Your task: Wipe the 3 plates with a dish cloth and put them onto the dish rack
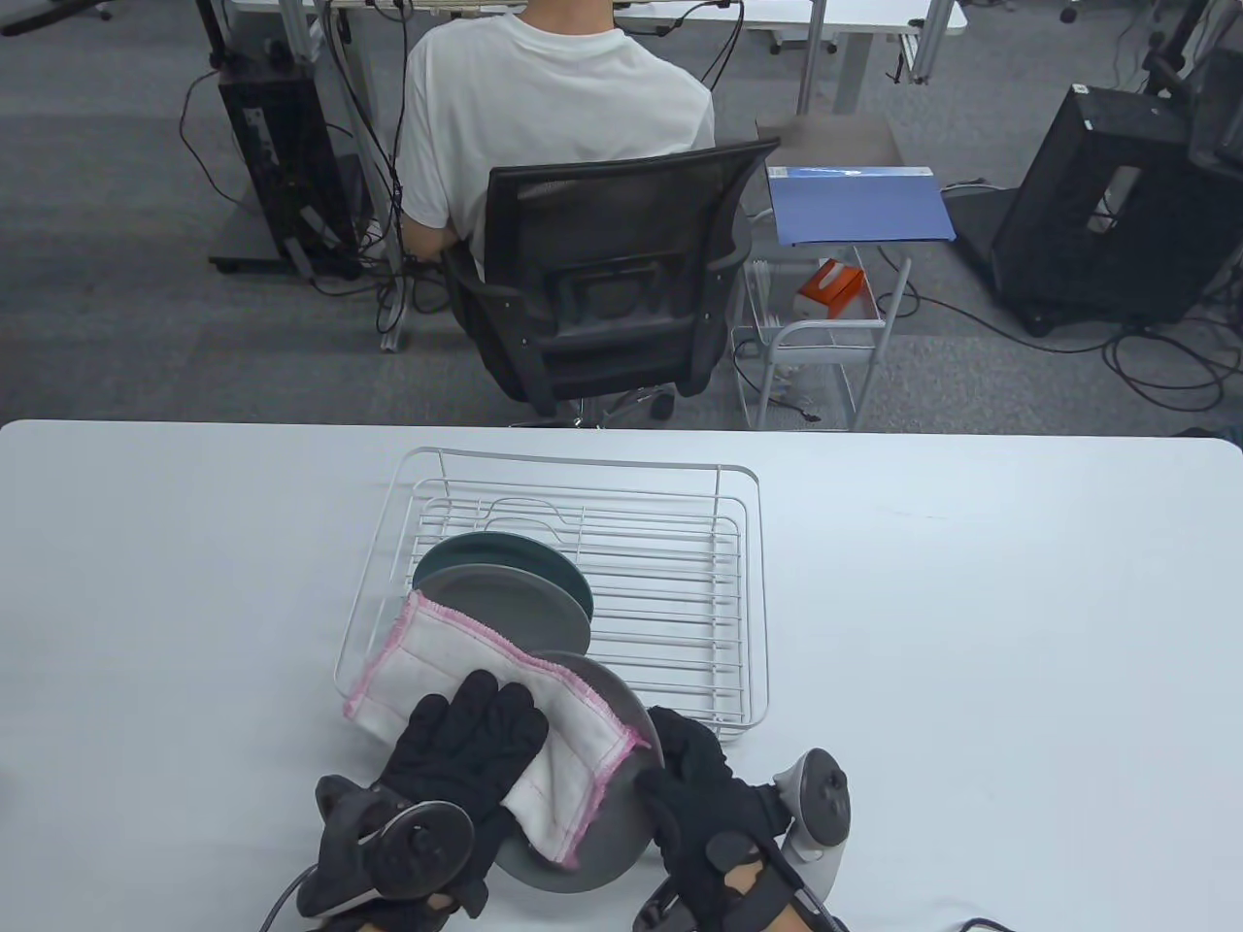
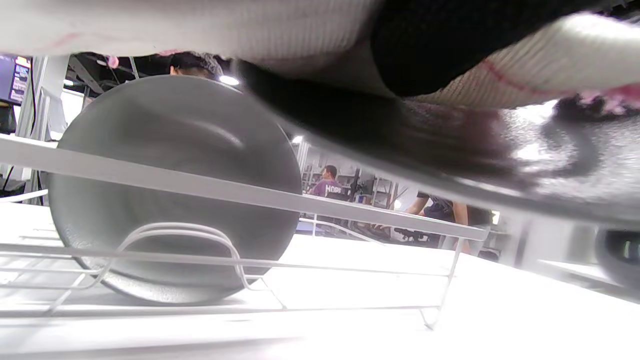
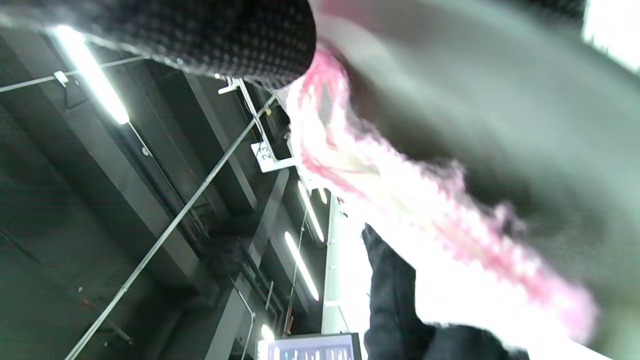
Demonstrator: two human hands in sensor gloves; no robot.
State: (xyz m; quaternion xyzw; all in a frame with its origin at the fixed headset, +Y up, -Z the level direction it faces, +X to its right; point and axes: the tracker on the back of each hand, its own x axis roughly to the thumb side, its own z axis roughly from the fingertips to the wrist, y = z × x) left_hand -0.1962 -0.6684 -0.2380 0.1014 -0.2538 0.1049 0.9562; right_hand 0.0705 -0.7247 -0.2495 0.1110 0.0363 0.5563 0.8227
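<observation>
table view: left hand [image 1: 456, 767] fingers flat, pressing dish cloth [image 1: 495, 714] on grey plate [image 1: 621, 825] just before dish rack [image 1: 573, 582]; right hand [image 1: 714, 806] fingers gripping plate's rim | left wrist view: racked plate [image 2: 170, 190] upright | right wrist view: cloth's pink edge [image 3: 400, 200] blurred

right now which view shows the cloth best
The table view: the cloth is seen nearly whole, draped over the plate under the left hand. The left wrist view shows only blurred strips along its top edge; the right wrist view, a blurred pink hem.
</observation>
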